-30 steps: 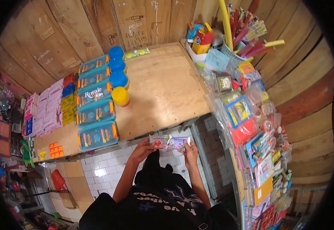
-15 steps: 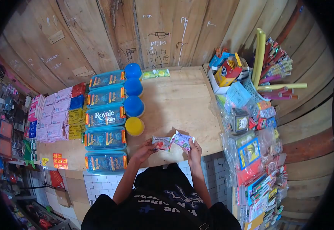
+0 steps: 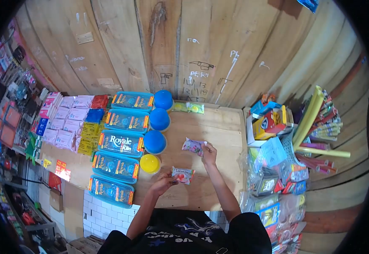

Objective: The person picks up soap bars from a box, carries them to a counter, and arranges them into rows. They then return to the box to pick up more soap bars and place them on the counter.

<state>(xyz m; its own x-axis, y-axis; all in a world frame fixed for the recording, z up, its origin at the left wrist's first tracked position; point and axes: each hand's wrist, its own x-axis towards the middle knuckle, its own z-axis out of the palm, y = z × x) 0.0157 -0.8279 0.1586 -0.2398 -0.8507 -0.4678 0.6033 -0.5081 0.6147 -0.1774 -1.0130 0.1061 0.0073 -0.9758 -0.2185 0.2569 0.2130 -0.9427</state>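
Note:
My left hand (image 3: 163, 183) grips the left end of a red and white Harmony packet (image 3: 182, 175) near the front of the wooden table (image 3: 209, 194). Farther forward and to the right, my right hand (image 3: 209, 153) pinches the right end of a purple floral packet (image 3: 194, 146). The two packets are apart. Just left of them a yellow-lidded tub (image 3: 150, 164) stands in a column with blue-lidded tubs (image 3: 155, 142). Green packets (image 3: 188, 108) lie at the table's back edge.
Several teal Royale boxes (image 3: 121, 143) form a column left of the tubs. Pink packs (image 3: 78, 114) and yellow packs (image 3: 89, 137) lie farther left. At the right are an open box (image 3: 270, 125), yellow rolls (image 3: 309, 118) and many bagged goods (image 3: 269, 182).
My right hand has moved forward with the purple packet, away from the red and white one, which my left hand still holds. The view has shifted, showing more wall.

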